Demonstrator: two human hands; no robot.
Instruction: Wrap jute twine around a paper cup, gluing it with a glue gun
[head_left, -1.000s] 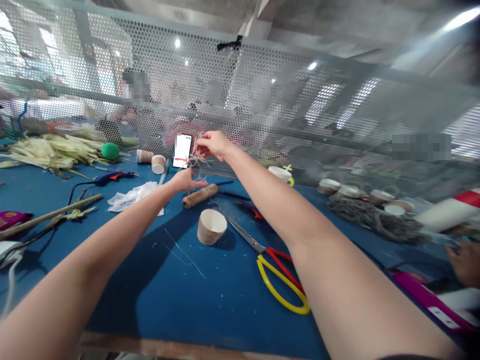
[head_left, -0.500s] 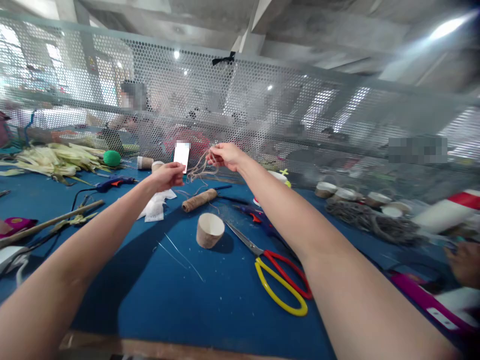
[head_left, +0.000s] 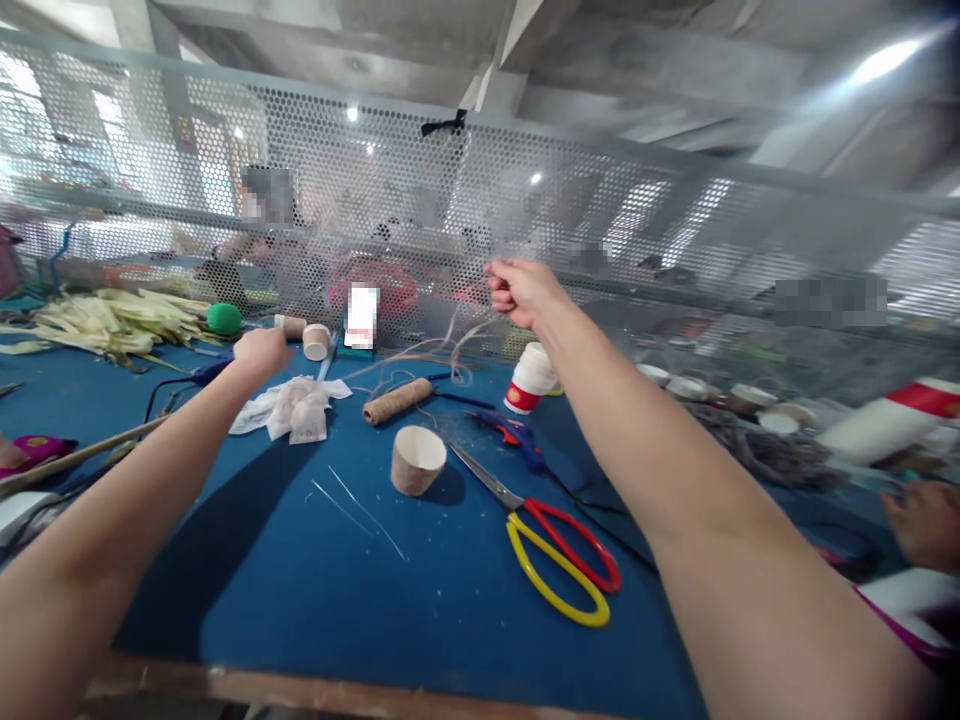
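Observation:
My right hand [head_left: 523, 290] is raised in front of the mesh panel, its fingers pinched on twine. Loose loops of the twine [head_left: 465, 348] hang below and left of it, blurred by motion. My left hand [head_left: 262, 350] is at the left, low over the table near a small paper cup [head_left: 316, 342]. Its fingers are curled, and what they hold, if anything, is hidden. Between my forearms, a roll of brown twine [head_left: 397, 401] lies behind an upright wrapped cup [head_left: 418, 461]. Scissors [head_left: 517, 502] with red and yellow handles lie right of the cup.
White pouches [head_left: 300, 408] lie near my left forearm, with a phone [head_left: 361, 318] behind. A glue gun [head_left: 510, 432] and stacked white-red cups [head_left: 529, 380] are near my right forearm. Dry husks [head_left: 112, 322] lie back left. At the right edge is another person's hand [head_left: 926, 522].
My hands have moved apart: the right one up and to the right, the left one to the left. The twine bundle has spread into loose loops between them. The stacked cups are now more visible.

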